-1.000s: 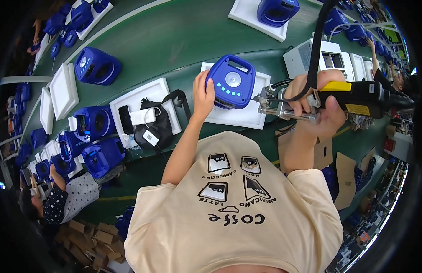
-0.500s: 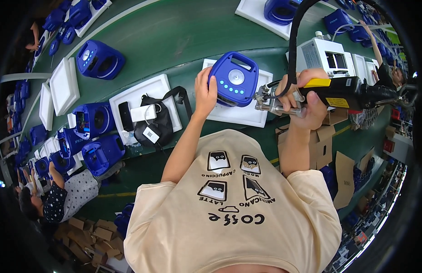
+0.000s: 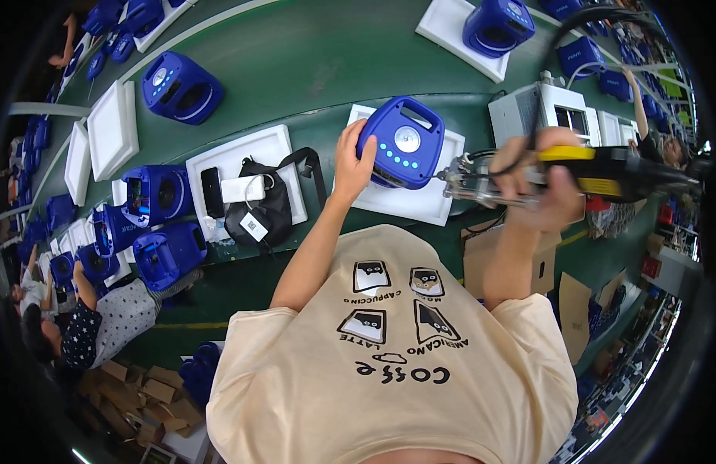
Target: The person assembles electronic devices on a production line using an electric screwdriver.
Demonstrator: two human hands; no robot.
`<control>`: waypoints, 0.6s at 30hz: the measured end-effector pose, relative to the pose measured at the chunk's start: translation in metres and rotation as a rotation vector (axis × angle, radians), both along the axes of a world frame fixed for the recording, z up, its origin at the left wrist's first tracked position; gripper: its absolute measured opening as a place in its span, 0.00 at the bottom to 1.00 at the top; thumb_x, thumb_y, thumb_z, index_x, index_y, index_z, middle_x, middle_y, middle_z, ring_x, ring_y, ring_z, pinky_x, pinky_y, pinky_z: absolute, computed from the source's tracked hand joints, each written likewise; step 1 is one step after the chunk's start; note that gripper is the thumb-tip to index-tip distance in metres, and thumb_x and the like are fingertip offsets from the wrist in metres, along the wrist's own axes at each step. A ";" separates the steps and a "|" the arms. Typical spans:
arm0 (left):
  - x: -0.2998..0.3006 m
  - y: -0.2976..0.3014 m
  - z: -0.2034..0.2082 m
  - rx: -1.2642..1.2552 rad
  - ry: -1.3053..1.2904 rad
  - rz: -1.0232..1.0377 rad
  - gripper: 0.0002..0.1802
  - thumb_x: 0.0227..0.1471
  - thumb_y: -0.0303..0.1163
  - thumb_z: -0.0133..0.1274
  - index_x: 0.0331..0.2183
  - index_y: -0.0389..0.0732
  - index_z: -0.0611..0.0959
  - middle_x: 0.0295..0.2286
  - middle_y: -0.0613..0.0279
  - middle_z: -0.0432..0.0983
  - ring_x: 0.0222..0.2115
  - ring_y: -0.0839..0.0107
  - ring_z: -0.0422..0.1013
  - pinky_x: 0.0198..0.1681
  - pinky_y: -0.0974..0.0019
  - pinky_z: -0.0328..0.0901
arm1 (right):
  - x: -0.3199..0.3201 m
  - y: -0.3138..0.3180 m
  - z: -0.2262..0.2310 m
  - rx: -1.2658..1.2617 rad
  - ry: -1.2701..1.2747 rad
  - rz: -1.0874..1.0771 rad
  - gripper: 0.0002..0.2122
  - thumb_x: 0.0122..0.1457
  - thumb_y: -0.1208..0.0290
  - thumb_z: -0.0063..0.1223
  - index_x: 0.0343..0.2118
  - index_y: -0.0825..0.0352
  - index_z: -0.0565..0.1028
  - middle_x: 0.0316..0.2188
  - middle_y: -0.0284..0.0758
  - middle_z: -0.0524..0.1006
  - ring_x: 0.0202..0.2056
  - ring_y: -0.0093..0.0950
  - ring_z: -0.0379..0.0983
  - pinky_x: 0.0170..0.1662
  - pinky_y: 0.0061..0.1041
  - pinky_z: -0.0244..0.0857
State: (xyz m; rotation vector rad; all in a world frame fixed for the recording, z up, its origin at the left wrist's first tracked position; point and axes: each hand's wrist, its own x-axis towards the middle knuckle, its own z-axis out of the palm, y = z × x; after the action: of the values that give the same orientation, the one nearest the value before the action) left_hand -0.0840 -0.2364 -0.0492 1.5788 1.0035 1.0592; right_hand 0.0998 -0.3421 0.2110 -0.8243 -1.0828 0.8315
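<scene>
From here I see the worker's left hand (image 3: 354, 162) gripping the left side of a blue speaker (image 3: 404, 147), thumb at the front edge. Speaker sits over a white foam tray (image 3: 416, 207) on the green bench (image 3: 311, 69), handle pointing away from the worker, round silver center and light-blue buttons showing. Right hand (image 3: 542, 179) blurred, closed around a black-and-yellow power driver (image 3: 605, 174); metal tip just beside the speaker's lower right edge, can't tell if touching. Left of that, second foam tray (image 3: 199, 168) with black phone (image 3: 212, 193), white power bank (image 3: 244, 189), black bag (image 3: 261, 224). Open blue housing (image 3: 168, 254) further left. Another blue speaker (image 3: 181, 87) upper left, near stacked white foam pieces (image 3: 113, 131). White machine (image 3: 528, 112) beyond the driver.
</scene>
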 end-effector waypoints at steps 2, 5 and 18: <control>0.001 0.002 -0.001 -0.050 -0.059 -0.047 0.30 0.57 0.40 0.56 0.56 0.33 0.72 0.55 0.45 0.67 0.56 0.50 0.65 0.61 0.53 0.58 | 0.001 0.006 0.056 0.231 0.088 0.202 0.17 0.64 0.63 0.39 0.47 0.74 0.67 0.17 0.35 0.64 0.17 0.27 0.63 0.24 0.26 0.61; -0.010 -0.011 0.001 0.094 -0.023 -0.099 0.39 0.52 0.41 0.61 0.60 0.33 0.66 0.57 0.41 0.65 0.57 0.47 0.64 0.62 0.52 0.57 | -0.014 0.013 0.095 0.255 0.003 0.234 0.19 0.64 0.59 0.38 0.48 0.70 0.68 0.19 0.32 0.64 0.20 0.24 0.63 0.25 0.24 0.58; -0.007 -0.010 -0.012 0.123 -0.002 -0.108 0.48 0.48 0.40 0.63 0.63 0.35 0.58 0.60 0.40 0.59 0.61 0.44 0.58 0.64 0.49 0.51 | -0.066 0.085 -0.002 0.164 0.084 0.050 0.11 0.56 0.72 0.48 0.36 0.75 0.65 0.26 0.40 0.67 0.15 0.22 0.61 0.22 0.23 0.65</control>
State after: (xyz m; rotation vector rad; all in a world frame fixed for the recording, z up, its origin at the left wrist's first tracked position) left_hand -0.0909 -0.2468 -0.0611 1.7115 0.8549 1.0642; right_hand 0.0342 -0.2574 0.2088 -0.6220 -1.0851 0.8006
